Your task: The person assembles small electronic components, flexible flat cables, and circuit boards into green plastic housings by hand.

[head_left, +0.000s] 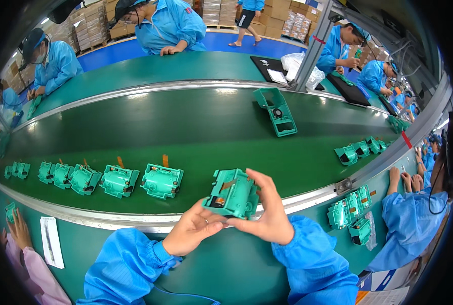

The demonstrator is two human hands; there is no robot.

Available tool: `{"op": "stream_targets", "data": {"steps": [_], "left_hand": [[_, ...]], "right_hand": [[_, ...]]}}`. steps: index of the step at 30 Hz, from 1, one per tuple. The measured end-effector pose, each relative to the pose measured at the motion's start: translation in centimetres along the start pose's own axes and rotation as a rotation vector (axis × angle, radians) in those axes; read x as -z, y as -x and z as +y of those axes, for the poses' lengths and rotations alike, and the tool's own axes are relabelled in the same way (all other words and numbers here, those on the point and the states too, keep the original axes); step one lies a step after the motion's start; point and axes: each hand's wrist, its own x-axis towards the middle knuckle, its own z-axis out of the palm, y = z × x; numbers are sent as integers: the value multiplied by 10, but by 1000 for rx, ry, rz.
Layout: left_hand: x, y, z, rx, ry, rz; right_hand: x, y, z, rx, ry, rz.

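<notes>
Green housing [240, 199] held in two hands over the belt's [206, 132] near edge

On the near surface [231, 274], toward its left end, lies a white paper [58, 250] with a pen [48, 243] on it; just beyond, a co-worker's hand [19, 231] touches a small green part [10, 211]. Toward the surface's right end, near its far edge, sits a cluster of open green shells [340, 214], some with orange strips showing, and a clear plastic bag [372, 233] lies just beside them; its contents cannot be made out.

The left hand [196, 227] grips the housing's lower left with curled fingers; the right hand [268, 209] clasps its right side, thumb below and forefinger above. An orange-brown strip crosses the housing's open left part, and a coppery piece sits in the recess beneath.

Past the metal rail [140, 219], a row of similar shells [118, 181] lines the belt's near edge on the left, several with orange strips standing up. More shells [347, 155] sit toward its right end. Near the belt's far edge rests a larger hollow casing [263, 95], holding a round dark part [277, 113].

Across the far surface [196, 66], white plastic bags [315, 77] lie near its near edge, contents unclear. Closed cardboard boxes [91, 26] are stacked behind.
</notes>
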Motion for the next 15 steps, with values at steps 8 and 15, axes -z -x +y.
{"op": "stream_targets", "data": {"steps": [8,15], "left_hand": [[14,4,-3,75,451,-144],[16,0,2,68,509,-159]], "right_hand": [[5,5,16,37,-375,-88],[-2,10,13,135,-171,-45]]}}
